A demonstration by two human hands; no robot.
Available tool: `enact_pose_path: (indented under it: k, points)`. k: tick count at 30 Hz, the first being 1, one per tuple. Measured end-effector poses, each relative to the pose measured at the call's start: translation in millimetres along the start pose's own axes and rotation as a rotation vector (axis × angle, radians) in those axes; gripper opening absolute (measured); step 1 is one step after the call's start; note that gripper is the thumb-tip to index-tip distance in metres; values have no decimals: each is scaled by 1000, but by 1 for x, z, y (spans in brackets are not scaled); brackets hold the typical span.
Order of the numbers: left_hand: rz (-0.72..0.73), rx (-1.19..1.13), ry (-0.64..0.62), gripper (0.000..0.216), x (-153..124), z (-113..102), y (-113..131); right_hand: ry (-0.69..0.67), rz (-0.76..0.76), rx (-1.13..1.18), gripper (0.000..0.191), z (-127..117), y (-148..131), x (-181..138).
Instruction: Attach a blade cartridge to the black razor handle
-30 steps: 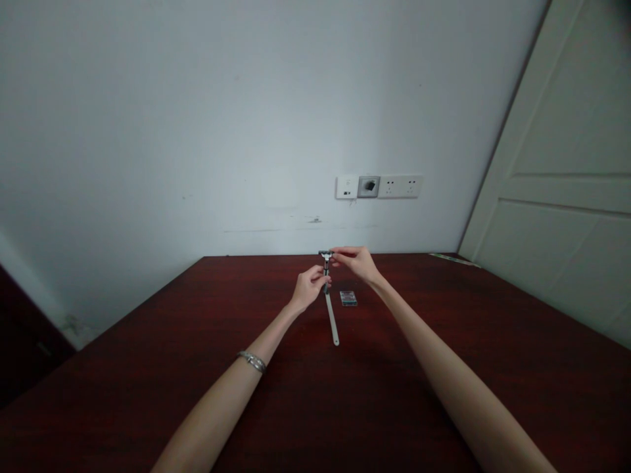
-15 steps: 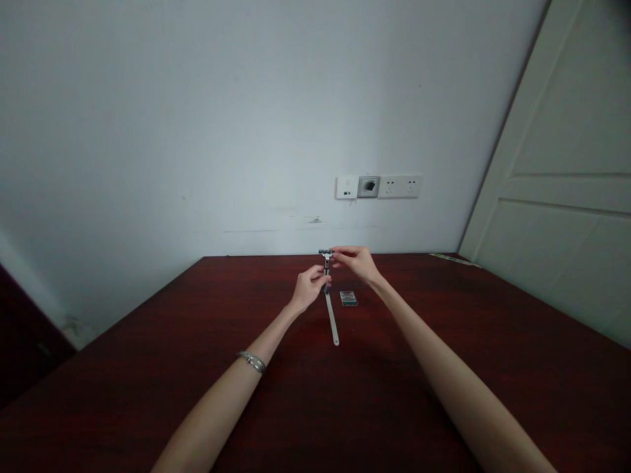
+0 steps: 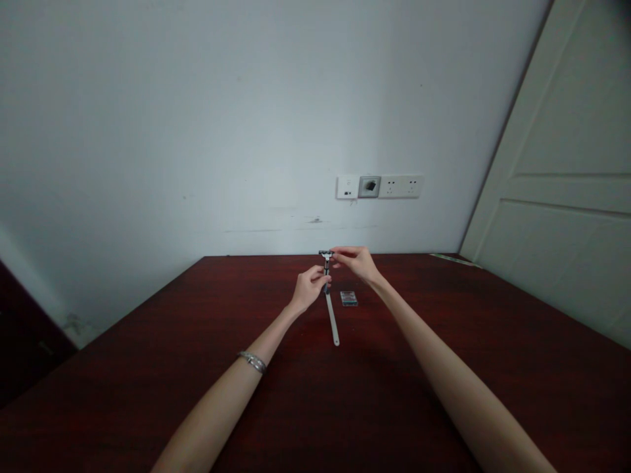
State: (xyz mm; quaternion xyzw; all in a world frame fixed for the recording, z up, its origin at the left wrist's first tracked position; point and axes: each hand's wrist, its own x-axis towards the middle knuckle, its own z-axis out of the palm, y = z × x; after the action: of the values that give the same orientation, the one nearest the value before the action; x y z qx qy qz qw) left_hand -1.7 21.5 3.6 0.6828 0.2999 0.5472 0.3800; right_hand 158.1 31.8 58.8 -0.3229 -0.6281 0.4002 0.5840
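Note:
A razor (image 3: pixel 327 263) stands upright between my hands, its dark head at the top. My left hand (image 3: pixel 309 288) is closed around its handle. At the razor's head, my right hand (image 3: pixel 359 263) pinches the right end between thumb and fingers. A long pale strip with a hole at its near end (image 3: pixel 333 320) runs down from just below the handle toward me; whether it joins the razor or lies separately, I cannot tell. Right of the strip, a small clear flat case (image 3: pixel 349 299) lies on the table.
The dark red wooden table (image 3: pixel 305 414) reaches back to a pale wall (image 3: pixel 246 131). Sockets and switch plates (image 3: pixel 378 187) are fixed on the wall above the table's far edge. A panelled door (image 3: pixel 566 164) leans in from the right. A thin strip (image 3: pixel 454 260) lies at the far right edge.

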Motion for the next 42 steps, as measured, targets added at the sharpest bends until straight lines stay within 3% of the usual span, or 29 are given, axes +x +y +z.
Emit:
enact_pose_path:
  k: [17,26,42]
  points:
    - [-65,23,48,15,-1,-2,-4,-49,11,59,30,7,11,10]
    - [-60,9,82,18,0,-1,-5,9,-1,59,30,8,18,11]
    - [-110,18,76,16,1,1,-4,-7,-19,-2,26,5,7,7]
